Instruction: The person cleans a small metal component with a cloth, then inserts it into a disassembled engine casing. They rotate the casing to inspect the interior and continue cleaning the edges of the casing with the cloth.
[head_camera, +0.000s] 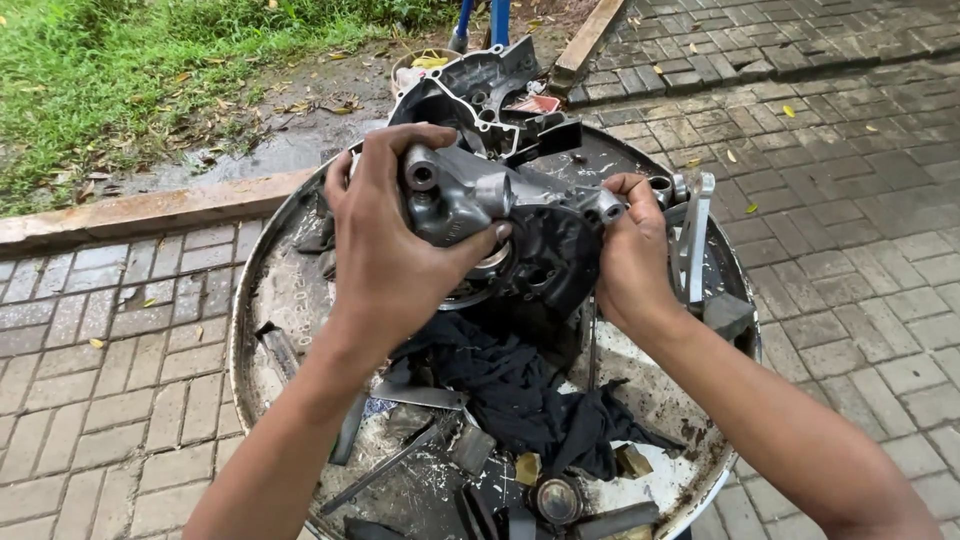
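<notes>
From the head camera, both hands held a grey metal engine case (500, 225) up above a round, dirty drum top (275, 300). The left hand (385, 235) was at nine o'clock of the case, fingers curled over its top and thumb pressed on the front, gripping tight. The right hand (632, 250) was closed on the three o'clock edge. Two hands probably kept the heavy part steady.

A black rag (520, 395) lay at six o'clock under the case, likely for wiping oil. Another dark engine cover (470, 85) stood at twelve o'clock. A silver lever (695, 235) stood at three o'clock, just beside the right hand.
</notes>
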